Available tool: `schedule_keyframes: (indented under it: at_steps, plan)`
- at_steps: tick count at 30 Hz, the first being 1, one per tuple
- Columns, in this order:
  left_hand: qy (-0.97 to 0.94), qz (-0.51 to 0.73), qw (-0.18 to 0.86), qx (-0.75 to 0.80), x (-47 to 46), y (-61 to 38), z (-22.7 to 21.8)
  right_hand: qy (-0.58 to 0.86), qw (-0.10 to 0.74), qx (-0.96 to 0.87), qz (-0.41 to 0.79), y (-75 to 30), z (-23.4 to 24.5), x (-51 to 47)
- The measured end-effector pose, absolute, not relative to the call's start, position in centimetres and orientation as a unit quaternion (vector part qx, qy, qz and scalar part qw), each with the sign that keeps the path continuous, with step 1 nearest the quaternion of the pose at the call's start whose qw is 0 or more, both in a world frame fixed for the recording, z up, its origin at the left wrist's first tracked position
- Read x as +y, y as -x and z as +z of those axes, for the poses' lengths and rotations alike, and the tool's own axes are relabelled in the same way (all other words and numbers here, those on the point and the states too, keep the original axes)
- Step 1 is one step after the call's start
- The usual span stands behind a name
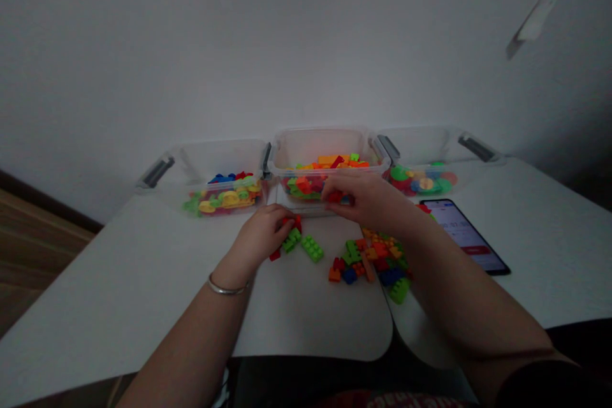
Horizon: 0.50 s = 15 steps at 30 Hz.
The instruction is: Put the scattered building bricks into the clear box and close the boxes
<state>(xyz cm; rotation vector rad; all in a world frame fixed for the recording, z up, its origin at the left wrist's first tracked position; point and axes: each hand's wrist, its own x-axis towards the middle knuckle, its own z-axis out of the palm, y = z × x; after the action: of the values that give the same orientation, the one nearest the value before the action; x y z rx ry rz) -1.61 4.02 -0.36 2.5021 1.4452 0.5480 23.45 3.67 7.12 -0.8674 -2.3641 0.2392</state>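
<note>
My left hand (261, 236) rests low over the table with its fingers curled round a red toy brick (298, 223). Close under its thumb lies a green brick (291, 240), and another green brick (312, 248) sits just to the right. My right hand (366, 197) is raised in front of the middle clear box (329, 134), thumb and forefinger bent together in a pinch. Red shows between those fingers, but I cannot tell whether it is a held brick or box contents behind. A mixed pile of bricks (354, 252) lies below my right wrist, partly covered by the forearm.
A left clear box (220, 146) and a right clear box (421, 137) flank the middle one, both with colourful pieces inside. A phone (471, 236) lies to the right beside my forearm. The white table (315, 325) has a seam between its sections; a wall rises behind.
</note>
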Motion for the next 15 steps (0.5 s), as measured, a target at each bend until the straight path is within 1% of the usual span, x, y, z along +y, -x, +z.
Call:
schedule_keyframes:
  at_steps: [2, 3, 5, 6, 8, 15]
  plan:
    - [-0.848, 0.181, 0.101, 0.488, 4.0, 1.6, -0.3, 0.321, 0.419, -0.848, 0.043, -23.6, 6.6, 4.5]
    - [-0.848, 0.181, 0.101, 0.487, 4.0, 1.6, -0.3, 0.326, 0.465, -0.823, 0.017, -23.7, 6.2, 5.0]
    - [-0.848, 0.183, 0.099, 0.487, 4.0, 1.7, -0.4, 0.349, 0.511, -0.785, -0.027, -24.0, 5.4, 6.0]
    - [-0.847, 0.185, 0.097, 0.488, 4.0, 1.7, -0.4, 0.36, 0.514, -0.777, -0.041, -24.2, 5.0, 6.5]
    - [-0.845, 0.187, 0.095, 0.492, 4.0, 1.7, -0.4, 0.373, 0.492, -0.785, -0.054, -24.2, 4.4, 7.0]
    - [-0.842, 0.187, 0.099, 0.497, 4.1, 1.6, -0.6, 0.364, 0.35, -0.861, -0.065, -23.1, 4.4, 6.1]
